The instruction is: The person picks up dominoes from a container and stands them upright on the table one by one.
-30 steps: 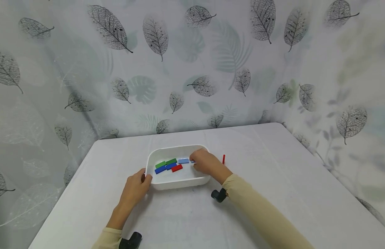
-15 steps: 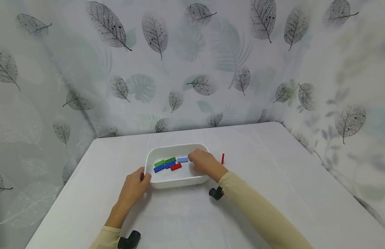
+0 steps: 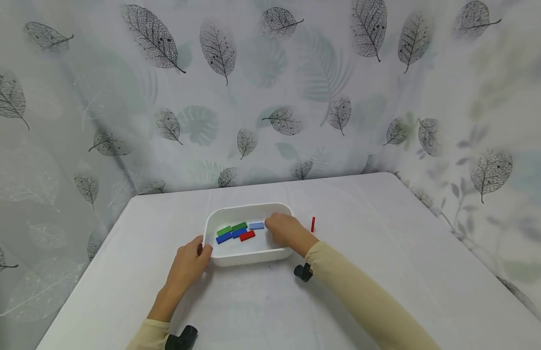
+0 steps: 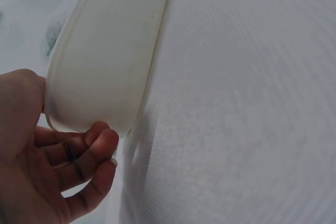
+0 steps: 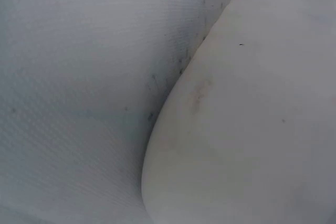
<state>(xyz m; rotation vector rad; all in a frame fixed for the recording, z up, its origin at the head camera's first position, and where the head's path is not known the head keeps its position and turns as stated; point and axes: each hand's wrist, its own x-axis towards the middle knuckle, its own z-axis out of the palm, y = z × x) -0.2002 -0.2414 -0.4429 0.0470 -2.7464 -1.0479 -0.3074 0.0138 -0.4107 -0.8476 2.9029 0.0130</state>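
Note:
A white plastic tray (image 3: pixel 253 257) stands on the table, with several small coloured blocks lying flat inside it. My left hand (image 3: pixel 190 262) grips the tray's left end, thumb on the rim; in the left wrist view the curled fingers (image 4: pixel 100 148) press its outer wall. My right hand (image 3: pixel 289 232) reaches over the tray's right end with bent fingers pointing down inside. Its fingertips and anything between them are hidden, so I cannot tell what it holds. Just left of it lies a light blue block (image 3: pixel 256 226). Further left are a red block (image 3: pixel 247 236), blue blocks (image 3: pixel 224 237) and green blocks (image 3: pixel 224 230).
A thin red piece (image 3: pixel 313 224) is on the white-covered table (image 3: pixel 384 272) beyond the tray's right end. Leaf-patterned curtains (image 3: pixel 253 97) surround the table at the back and sides. The right wrist view shows only the tray's outer wall (image 5: pixel 247 129) and tablecloth.
A bit of light blue at my right fingertips one second ago is now hidden behind the hand. The right hand has shifted slightly left; the left hand keeps its hold on the tray.

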